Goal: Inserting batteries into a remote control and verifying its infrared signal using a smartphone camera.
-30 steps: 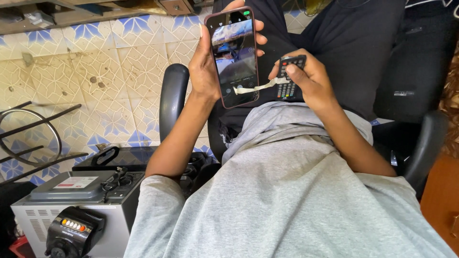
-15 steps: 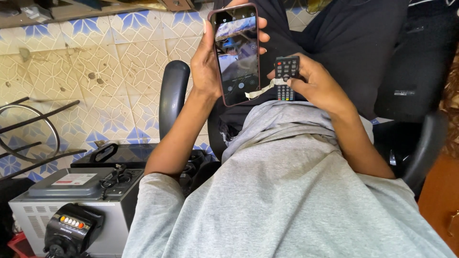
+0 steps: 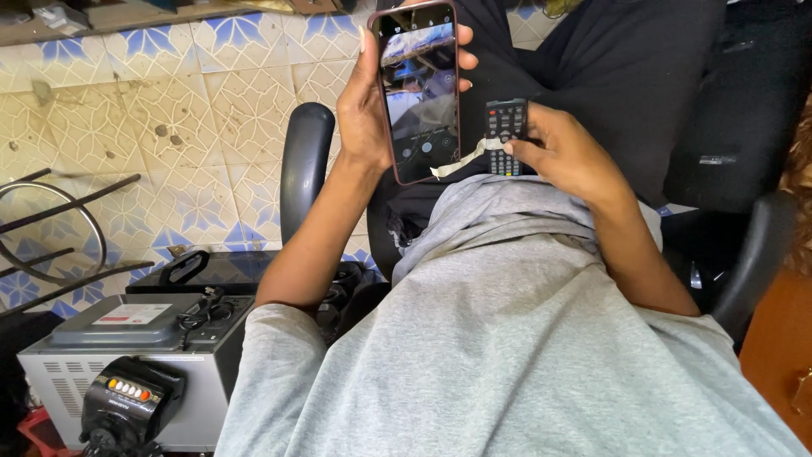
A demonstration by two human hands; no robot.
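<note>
Going L to R: far left we've got a bent wire rack [image 3: 51, 228] on the patterned tile floor [image 3: 169, 101], then a grey metal box unit [image 3: 127, 355] w/ a black dial gadget [image 3: 127, 406] in front of it, down by the chair's left armrest [image 3: 306, 161].

Then our left hand [image 3: 364, 110] is holding a phone [image 3: 419, 89] upright, screen toward us. Fingers wrapped round its edges, thumb along the left side, so clamped on it pretty firmly.

Just right of that, our right hand [image 3: 567, 156] grips a small black remote [image 3: 505, 135] over the lap, thumb pressed on the lower buttons, other fingers closed under it. There's a strip of pale tape [image 3: 461, 159] hanging off the remote (looks half peeled, can't tell if it's holding anything together).

Risk imo: both things are held one-handed above the lap and a hard tile floor. The phone is pinched by its edges, so if that grip loosens it probably tips fwd and drops. The loose tape could also snag on the phone, since they're nearly touching.
</note>
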